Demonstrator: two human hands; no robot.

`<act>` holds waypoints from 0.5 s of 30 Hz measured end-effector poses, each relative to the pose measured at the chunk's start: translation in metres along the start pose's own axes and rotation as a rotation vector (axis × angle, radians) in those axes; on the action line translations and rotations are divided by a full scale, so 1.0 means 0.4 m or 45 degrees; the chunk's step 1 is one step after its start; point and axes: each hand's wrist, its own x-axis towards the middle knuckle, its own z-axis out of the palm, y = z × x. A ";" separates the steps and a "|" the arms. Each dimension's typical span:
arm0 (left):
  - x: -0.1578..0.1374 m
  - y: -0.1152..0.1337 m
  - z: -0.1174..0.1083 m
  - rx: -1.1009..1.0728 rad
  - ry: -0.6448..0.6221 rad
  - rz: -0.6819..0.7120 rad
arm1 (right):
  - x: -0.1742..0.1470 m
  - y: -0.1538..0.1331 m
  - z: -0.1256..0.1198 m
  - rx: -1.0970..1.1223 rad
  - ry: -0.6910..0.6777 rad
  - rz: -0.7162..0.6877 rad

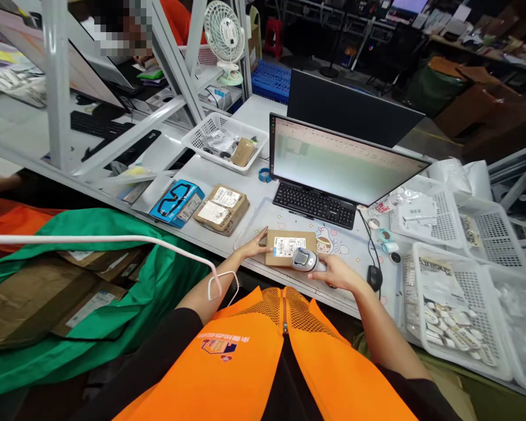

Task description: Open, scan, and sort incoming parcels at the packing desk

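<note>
A small brown cardboard box [309, 239] with a white shipping label [284, 246] lies on the desk mat in front of me. My left hand [255, 244] is at the box's left edge, fingers stretched and apart, touching its side. In my right hand [331, 271] is a grey handheld barcode scanner [304, 259], its head over the lower right of the box and partly covering it. To the left lie a taped brown parcel [222, 209] with white labels and a blue printed box [177, 202].
A monitor [342, 161] and black keyboard [314, 204] stand beyond the box; a mouse [374, 278] is at right. White baskets [414, 292] of small goods line the right side, another basket [225, 161] the back left. A green sack [158, 280] of parcels hangs left.
</note>
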 end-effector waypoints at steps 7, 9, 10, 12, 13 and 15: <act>-0.062 -0.058 -0.008 -0.058 0.257 -0.106 | 0.023 -0.011 0.025 -0.171 -0.044 0.010; -0.071 -0.065 -0.005 -0.050 0.315 -0.108 | 0.023 -0.001 0.023 -0.151 -0.017 0.012; -0.074 -0.066 -0.001 -0.040 0.337 -0.102 | 0.024 0.007 0.021 -0.139 0.006 0.013; -0.077 -0.063 0.013 -0.004 0.368 -0.071 | 0.028 0.035 0.014 -0.130 0.066 0.014; -0.078 -0.061 0.022 0.018 0.376 -0.044 | 0.033 0.056 0.010 -0.139 0.119 0.027; -0.082 -0.054 0.044 0.064 0.365 0.020 | 0.046 0.114 0.002 -0.193 0.281 0.116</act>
